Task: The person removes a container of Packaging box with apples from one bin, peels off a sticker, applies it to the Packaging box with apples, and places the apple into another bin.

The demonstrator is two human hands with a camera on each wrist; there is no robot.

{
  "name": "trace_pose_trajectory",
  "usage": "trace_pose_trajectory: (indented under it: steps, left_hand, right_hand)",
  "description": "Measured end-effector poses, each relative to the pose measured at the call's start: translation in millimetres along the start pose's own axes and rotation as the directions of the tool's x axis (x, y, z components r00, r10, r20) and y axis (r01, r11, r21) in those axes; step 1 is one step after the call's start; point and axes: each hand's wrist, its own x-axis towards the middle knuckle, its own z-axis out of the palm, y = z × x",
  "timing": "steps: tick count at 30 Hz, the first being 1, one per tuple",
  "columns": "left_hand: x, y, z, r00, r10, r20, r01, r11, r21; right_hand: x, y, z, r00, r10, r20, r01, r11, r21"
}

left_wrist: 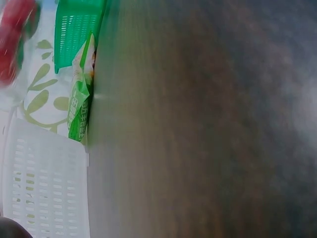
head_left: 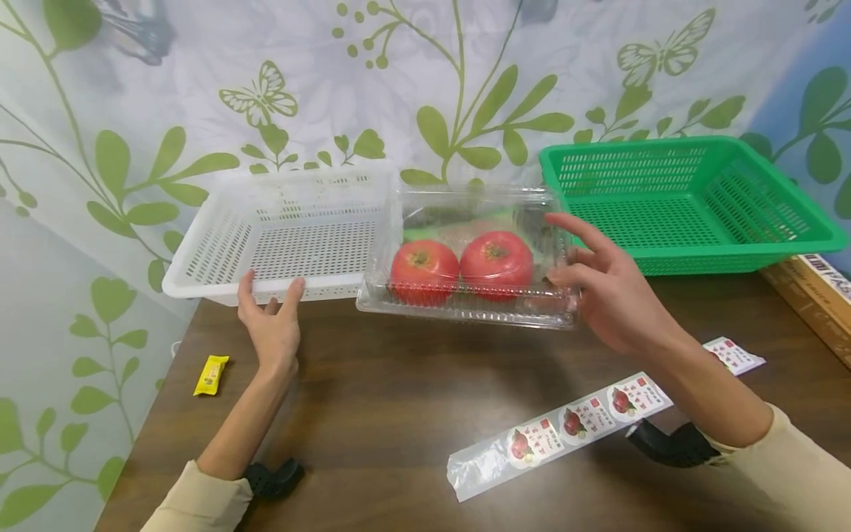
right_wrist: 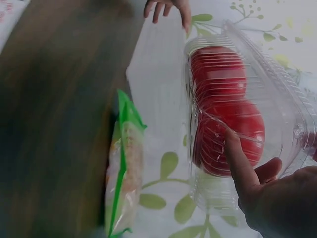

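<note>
A clear plastic clamshell box with two red apples inside is held up by my right hand, which grips its right end. In the right wrist view the thumb and a finger lie along the ribbed side of the box. My left hand is at the front rim of a white plastic basket, thumb and forefinger spread and the fingertips overlapping the rim. The box overlaps the basket's right end in the head view.
A green basket stands back right, beside a cardboard box. A green-edged plastic packet stands upright behind the clamshell. A strip of apple labels and a yellow wrapped packet lie on the brown table.
</note>
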Motion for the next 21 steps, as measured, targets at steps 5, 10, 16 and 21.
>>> trace_pose_trajectory:
  steps: [5,10,16,21]
  left_hand:
    - [0.0,0.0,-0.3,1.0,0.0,-0.001,0.0,1.0,0.001]
    - [-1.4,0.7,-0.4,1.0,-0.002,0.015,0.002,1.0,0.003]
    - [-1.5,0.9,-1.1,1.0,0.002,0.03,-0.002,1.0,0.011]
    - [-1.7,0.4,-1.2,1.0,-0.007,0.029,0.006,1.0,0.021]
  right_hand:
    - [-21.4,8.8,-28.6,0.998,0.067,-0.013,-0.068,0.996,-0.062]
    - [-39.9,21.7,-50.8,0.995,0.096,-0.025,-0.098,0.99,-0.102]
    - [-54.5,40.8,-69.6,0.996,0.09,0.003,-0.089,0.991,-0.104]
    - [-59.8,55.1,-76.7,0.995,0.098,0.004,-0.096,0.983,-0.159]
